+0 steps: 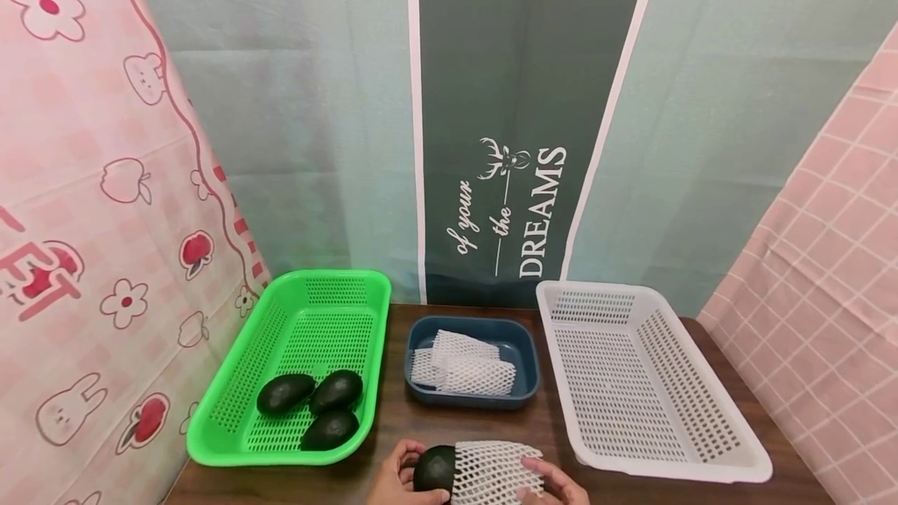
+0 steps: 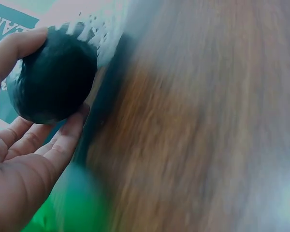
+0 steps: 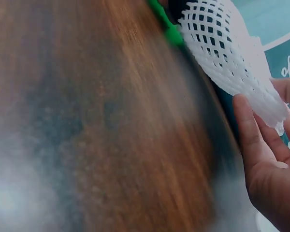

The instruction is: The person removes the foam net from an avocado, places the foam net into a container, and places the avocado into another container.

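Observation:
At the front edge of the table, my left hand (image 1: pixel 401 480) grips a dark avocado (image 1: pixel 433 471) between thumb and fingers. A white foam net sleeve (image 1: pixel 493 474) covers the avocado's right part, while its left end stays bare. My right hand (image 1: pixel 561 485) holds the far end of the sleeve. From the left wrist, the bare end of the avocado (image 2: pixel 55 79) shows between the thumb and fingers. In the right wrist view the sleeve (image 3: pixel 222 46) is stretched over the dark fruit and narrows towards my right fingertips.
A green basket (image 1: pixel 382 333) at the left holds three avocados (image 1: pixel 337 392). Several foam net sleeves (image 1: pixel 477 376) lie in a blue tray (image 1: pixel 529 349) at the middle back. On the right stands a white basket (image 1: pixel 554 365). Behind the wooden table (image 1: pixel 393 380) hangs a printed curtain (image 1: pixel 337 139).

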A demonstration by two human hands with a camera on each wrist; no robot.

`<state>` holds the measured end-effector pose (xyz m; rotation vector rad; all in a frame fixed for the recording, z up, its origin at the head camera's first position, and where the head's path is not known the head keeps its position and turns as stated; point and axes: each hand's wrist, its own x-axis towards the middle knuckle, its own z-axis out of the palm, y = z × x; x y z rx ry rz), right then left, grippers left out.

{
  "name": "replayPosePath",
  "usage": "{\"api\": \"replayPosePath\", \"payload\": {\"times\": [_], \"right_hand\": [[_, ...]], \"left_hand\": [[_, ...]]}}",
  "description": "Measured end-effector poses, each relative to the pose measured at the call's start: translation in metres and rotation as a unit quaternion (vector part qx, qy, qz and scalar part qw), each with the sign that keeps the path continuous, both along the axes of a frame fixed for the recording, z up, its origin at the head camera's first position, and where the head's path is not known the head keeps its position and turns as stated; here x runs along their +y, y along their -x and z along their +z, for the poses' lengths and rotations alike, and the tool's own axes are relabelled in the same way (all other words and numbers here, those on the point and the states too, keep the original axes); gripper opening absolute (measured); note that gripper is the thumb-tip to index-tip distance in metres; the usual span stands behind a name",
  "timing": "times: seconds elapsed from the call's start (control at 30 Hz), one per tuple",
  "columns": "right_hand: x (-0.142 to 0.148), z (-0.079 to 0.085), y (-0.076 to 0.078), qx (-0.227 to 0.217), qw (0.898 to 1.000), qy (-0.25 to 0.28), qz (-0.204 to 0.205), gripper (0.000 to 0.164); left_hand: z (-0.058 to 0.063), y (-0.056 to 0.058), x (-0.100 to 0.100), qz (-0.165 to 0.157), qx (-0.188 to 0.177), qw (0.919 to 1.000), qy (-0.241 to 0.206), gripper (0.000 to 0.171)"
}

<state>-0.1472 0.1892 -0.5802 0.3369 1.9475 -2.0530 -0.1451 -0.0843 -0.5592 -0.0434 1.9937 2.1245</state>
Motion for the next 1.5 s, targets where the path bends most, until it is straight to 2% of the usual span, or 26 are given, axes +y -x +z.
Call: {"api": "replayPosePath", "payload": {"times": [0.17, 0.3, 0.47, 0.57, 0.63, 0.7, 0.77, 0.87, 0.97, 1.07, 1.1, 1.17, 1.23, 1.3, 1.33, 1.4, 1.47, 1.5], "right_hand": [[0.001, 0.008, -0.006, 0.018, 0.998, 0.051, 0.039, 0.054], [-0.004, 0.027, -0.009, 0.022, 0.994, 0.096, 0.048, 0.054], [-0.009, 0.064, -0.007, 0.047, 0.995, 0.087, 0.011, 0.054], [-0.013, 0.073, -0.003, 0.096, 0.991, 0.085, -0.03, 0.052], [-0.012, 0.068, 0.004, 0.14, 0.984, 0.1, -0.047, 0.054], [-0.007, 0.048, 0.017, 0.191, 0.973, 0.12, -0.05, 0.056], [0.0, 0.026, 0.032, 0.215, 0.965, 0.139, -0.052, 0.056], [0.007, -0.004, 0.055, 0.219, 0.961, 0.154, -0.071, 0.054], [0.004, -0.015, 0.072, 0.207, 0.959, 0.165, -0.098, 0.056], [-0.004, -0.016, 0.083, 0.205, 0.956, 0.18, -0.105, 0.055], [-0.008, -0.004, 0.082, 0.216, 0.95, 0.202, -0.096, 0.053], [-0.015, 0.0, 0.086, 0.228, 0.946, 0.216, -0.086, 0.052], [-0.024, 0.016, 0.084, 0.24, 0.94, 0.231, -0.072, 0.05], [-0.035, 0.049, 0.076, 0.225, 0.945, 0.222, -0.08, 0.048], [-0.038, 0.054, 0.076, 0.203, 0.953, 0.203, -0.096, 0.049], [-0.048, 0.085, 0.068, 0.168, 0.959, 0.195, -0.119, 0.046], [-0.055, 0.102, 0.066, 0.134, 0.964, 0.182, -0.143, 0.045], [-0.056, 0.103, 0.067, 0.128, 0.963, 0.186, -0.148, 0.044]], "left_hand": [[0.01, -0.011, -0.013, 0.022, -0.007, 0.9995, 0.023, 0.063], [0.022, -0.019, -0.024, 0.027, -0.016, 0.9991, 0.029, 0.066], [0.04, -0.026, -0.034, 0.007, 0.0, 1.0, 0.005, 0.071], [0.051, -0.031, -0.04, -0.002, 0.016, 0.9997, -0.016, 0.071], [0.058, -0.033, -0.045, -0.005, 0.026, 0.9993, -0.026, 0.069], [0.066, -0.035, -0.049, -0.008, 0.032, 0.9985, -0.043, 0.068], [0.074, -0.036, -0.052, -0.01, 0.042, 0.9974, -0.058, 0.067], [0.088, -0.036, -0.057, -0.005, 0.056, 0.9957, -0.073, 0.066], [0.101, -0.032, -0.064, 0.013, 0.083, 0.9945, -0.063, 0.065], [0.111, -0.027, -0.072, 0.039, 0.127, 0.9907, -0.029, 0.065], [0.114, -0.025, -0.075, 0.049, 0.137, 0.9892, -0.018, 0.065], [0.12, -0.021, -0.082, 0.067, 0.143, 0.9875, 0.003, 0.066], [0.126, -0.016, -0.089, 0.077, 0.138, 0.9873, 0.015, 0.065], [0.133, -0.011, -0.093, 0.081, 0.135, 0.9871, 0.027, 0.065], [0.136, -0.008, -0.095, 0.078, 0.134, 0.9873, 0.035, 0.064], [0.143, -0.002, -0.099, 0.074, 0.143, 0.9852, 0.058, 0.064], [0.15, 0.003, -0.102, 0.068, 0.15, 0.9833, 0.078, 0.065], [0.154, 0.005, -0.104, 0.063, 0.154, 0.9822, 0.087, 0.066]]}}
